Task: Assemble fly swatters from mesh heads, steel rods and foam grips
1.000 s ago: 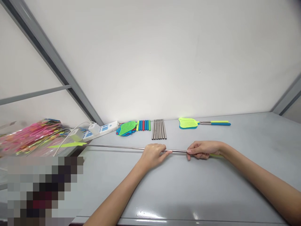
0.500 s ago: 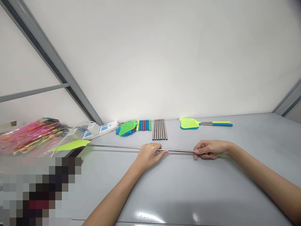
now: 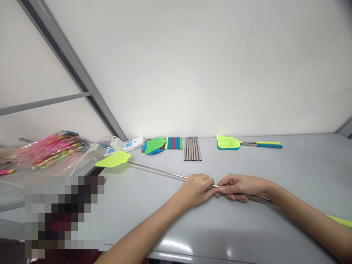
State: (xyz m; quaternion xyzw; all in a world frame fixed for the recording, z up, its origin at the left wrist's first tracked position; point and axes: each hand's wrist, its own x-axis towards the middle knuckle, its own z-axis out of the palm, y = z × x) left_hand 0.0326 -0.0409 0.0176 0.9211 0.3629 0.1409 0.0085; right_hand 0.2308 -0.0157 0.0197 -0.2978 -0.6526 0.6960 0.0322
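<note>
A telescopic fly swatter with a yellow-green head [image 3: 113, 160] and a thin metal rod is stretched out across the table. My left hand [image 3: 196, 187] is closed round the middle of the rod. Close to its right, my right hand [image 3: 239, 187] grips the rod as well, fingers wrapped beneath it. The rod runs on under my right wrist, and the yellow-green handle [image 3: 339, 221] shows past my right forearm. Beyond my hands lie a row of metal tubes [image 3: 192, 149], several coloured handles [image 3: 173, 143] and a stack of swatter heads [image 3: 155, 146].
Two closed-up fly swatters [image 3: 228, 143], one yellow-green and one blue, lie at the back right. A white power strip [image 3: 133, 144] with plugged-in adapters stands at the back left. Pink items in clear plastic [image 3: 52, 148] heap at the far left. A wall backs the grey table [image 3: 165, 216].
My right hand has slid along the shaft towards my left hand, leaving the handle behind it. The swatter now slants, its head higher and off to the right; the view has shifted slightly left.
</note>
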